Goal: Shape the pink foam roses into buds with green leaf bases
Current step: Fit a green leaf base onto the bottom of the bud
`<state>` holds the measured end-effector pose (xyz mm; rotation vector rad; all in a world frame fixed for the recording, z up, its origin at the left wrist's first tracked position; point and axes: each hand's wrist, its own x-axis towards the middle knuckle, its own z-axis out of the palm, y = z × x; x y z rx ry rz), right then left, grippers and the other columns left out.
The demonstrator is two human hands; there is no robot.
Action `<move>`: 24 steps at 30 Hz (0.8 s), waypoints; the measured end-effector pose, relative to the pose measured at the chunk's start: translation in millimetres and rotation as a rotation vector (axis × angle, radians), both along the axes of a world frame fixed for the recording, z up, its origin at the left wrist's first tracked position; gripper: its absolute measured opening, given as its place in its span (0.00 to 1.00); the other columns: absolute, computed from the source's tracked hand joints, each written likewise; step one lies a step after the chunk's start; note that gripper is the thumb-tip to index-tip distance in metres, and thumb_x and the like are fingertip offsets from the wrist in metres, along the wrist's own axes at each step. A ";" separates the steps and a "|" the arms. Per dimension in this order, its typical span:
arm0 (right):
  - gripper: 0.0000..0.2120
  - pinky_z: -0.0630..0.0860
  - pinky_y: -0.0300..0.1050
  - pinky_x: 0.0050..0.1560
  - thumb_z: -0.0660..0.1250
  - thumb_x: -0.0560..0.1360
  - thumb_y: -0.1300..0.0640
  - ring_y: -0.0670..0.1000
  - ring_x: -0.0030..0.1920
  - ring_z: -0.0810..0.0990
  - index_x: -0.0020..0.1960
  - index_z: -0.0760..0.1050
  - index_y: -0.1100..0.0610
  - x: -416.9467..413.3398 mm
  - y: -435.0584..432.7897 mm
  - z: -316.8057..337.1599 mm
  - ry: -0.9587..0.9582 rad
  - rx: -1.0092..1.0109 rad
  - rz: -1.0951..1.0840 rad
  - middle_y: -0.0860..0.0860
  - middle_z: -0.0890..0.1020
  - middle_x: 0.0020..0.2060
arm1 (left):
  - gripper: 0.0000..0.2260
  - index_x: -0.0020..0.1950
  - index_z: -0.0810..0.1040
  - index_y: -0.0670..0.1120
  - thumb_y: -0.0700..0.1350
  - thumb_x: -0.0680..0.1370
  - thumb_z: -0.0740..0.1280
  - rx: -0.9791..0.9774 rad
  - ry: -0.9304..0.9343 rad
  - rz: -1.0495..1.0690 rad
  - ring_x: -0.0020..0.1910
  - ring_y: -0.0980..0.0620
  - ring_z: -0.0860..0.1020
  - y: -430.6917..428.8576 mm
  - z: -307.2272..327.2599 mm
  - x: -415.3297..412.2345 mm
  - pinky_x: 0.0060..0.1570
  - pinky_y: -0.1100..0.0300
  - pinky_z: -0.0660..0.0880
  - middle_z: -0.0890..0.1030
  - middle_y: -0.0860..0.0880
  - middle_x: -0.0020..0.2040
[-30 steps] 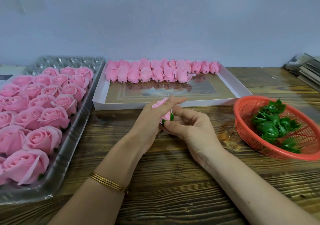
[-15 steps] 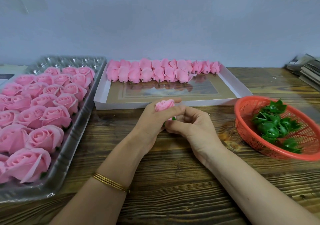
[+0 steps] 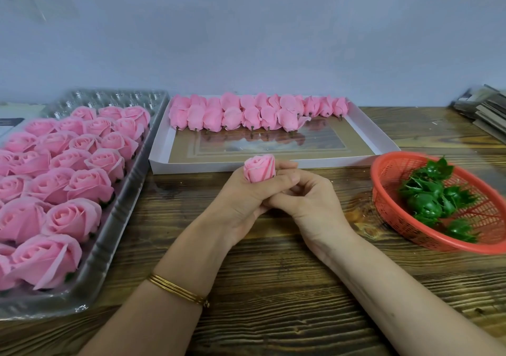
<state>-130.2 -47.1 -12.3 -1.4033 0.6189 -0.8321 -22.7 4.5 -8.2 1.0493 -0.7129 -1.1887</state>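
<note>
- I see the left hand (image 3: 243, 199) wrapped round one pink bud (image 3: 259, 168), fingers curled about its lower half; the bud stands nearly upright, its tip up and poking out above the fist.
- The right hand (image 3: 309, 202) is tucked against the left one under the bud, fingers curled. I cannot tell whether it pinches the base there, and no green shows.
- The white tray (image 3: 383, 143) lies just beyond the hands. Its finished buds (image 3: 246, 116) lie on their sides at the far end, stems towards me, so I judge this bud must tip over to join them. The left hand carries it.
- The red basket (image 3: 383, 183) of green leaf bases (image 3: 427, 199) is nearer the right hand; the open roses (image 3: 71, 180) are off to the left.
- I can read no writing or brand anywhere.
</note>
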 end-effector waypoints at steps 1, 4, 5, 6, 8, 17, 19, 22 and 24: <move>0.14 0.81 0.46 0.50 0.72 0.65 0.75 0.51 0.43 0.84 0.47 0.83 0.61 0.5 0.2 -0.3 0.003 -0.001 0.001 0.56 0.86 0.38 | 0.11 0.46 0.85 0.48 0.44 0.65 0.74 0.000 -0.011 -0.002 0.46 0.50 0.82 -0.1 0.6 -0.2 0.55 0.55 0.78 0.84 0.44 0.44; 0.16 0.80 0.51 0.54 0.71 0.66 0.76 0.51 0.45 0.84 0.50 0.83 0.63 0.7 0.2 -0.3 -0.006 0.038 0.024 0.58 0.86 0.42 | 0.08 0.44 0.86 0.48 0.45 0.66 0.73 -0.007 -0.038 -0.002 0.45 0.50 0.82 -0.1 1.2 -1.0 0.54 0.55 0.78 0.84 0.44 0.43; 0.18 0.80 0.51 0.55 0.71 0.66 0.76 0.51 0.46 0.84 0.53 0.82 0.63 0.6 0.0 0.1 -0.007 0.050 0.035 0.58 0.86 0.43 | 0.06 0.43 0.86 0.48 0.45 0.67 0.73 -0.011 -0.044 -0.001 0.44 0.50 0.82 -0.1 1.3 -1.1 0.53 0.56 0.78 0.84 0.44 0.43; 0.19 0.80 0.49 0.56 0.71 0.66 0.76 0.51 0.47 0.84 0.54 0.82 0.62 0.3 0.0 0.6 -0.007 0.054 0.044 0.58 0.86 0.44 | 0.04 0.43 0.86 0.47 0.44 0.70 0.72 -0.013 -0.051 -0.002 0.43 0.51 0.82 0.1 1.1 -0.9 0.52 0.56 0.79 0.84 0.44 0.42; 0.20 0.80 0.47 0.56 0.71 0.66 0.76 0.51 0.48 0.84 0.55 0.82 0.62 -0.2 0.3 1.8 -0.003 0.051 0.050 0.58 0.86 0.45 | 0.05 0.41 0.86 0.47 0.41 0.75 0.70 -0.017 -0.074 0.010 0.42 0.51 0.83 0.3 0.8 -0.6 0.50 0.57 0.79 0.84 0.44 0.41; 0.19 0.76 0.39 0.40 0.67 0.61 0.65 0.48 0.38 0.78 0.52 0.79 0.64 -4.5 -3.4 8.2 0.003 0.061 -0.004 0.54 0.81 0.37 | 0.06 0.43 0.84 0.44 0.37 0.76 0.70 -0.071 -0.348 0.214 0.45 0.48 0.83 -0.9 -0.9 -0.6 0.50 0.56 0.79 0.85 0.45 0.43; 0.19 0.76 0.36 0.38 0.67 0.60 0.62 0.45 0.37 0.79 0.51 0.79 0.63 -5.7 -3.7 10.1 -0.010 0.040 -0.018 0.50 0.82 0.36 | 0.12 0.37 0.84 0.51 0.37 0.76 0.70 -0.077 -0.402 0.188 0.41 0.52 0.81 0.1 -0.5 1.9 0.46 0.58 0.78 0.84 0.50 0.39; 0.19 0.79 0.46 0.50 0.68 0.61 0.61 0.50 0.44 0.82 0.52 0.79 0.63 -6.2 -6.1 10.1 -0.030 0.047 -0.019 0.58 0.83 0.42 | 0.14 0.33 0.82 0.54 0.38 0.75 0.71 -0.042 -0.467 0.111 0.30 0.61 0.73 1.2 -0.5 2.3 0.32 0.65 0.70 0.78 0.58 0.29; 0.18 0.79 0.49 0.51 0.68 0.62 0.62 0.52 0.44 0.81 0.51 0.79 0.61 -6.1 -7.1 10.4 -0.041 0.058 -0.031 0.58 0.82 0.44 | 0.11 0.35 0.81 0.51 0.38 0.74 0.72 -0.035 -0.443 0.095 0.28 0.59 0.71 0.8 -2.0 0.7 0.29 0.66 0.69 0.75 0.56 0.27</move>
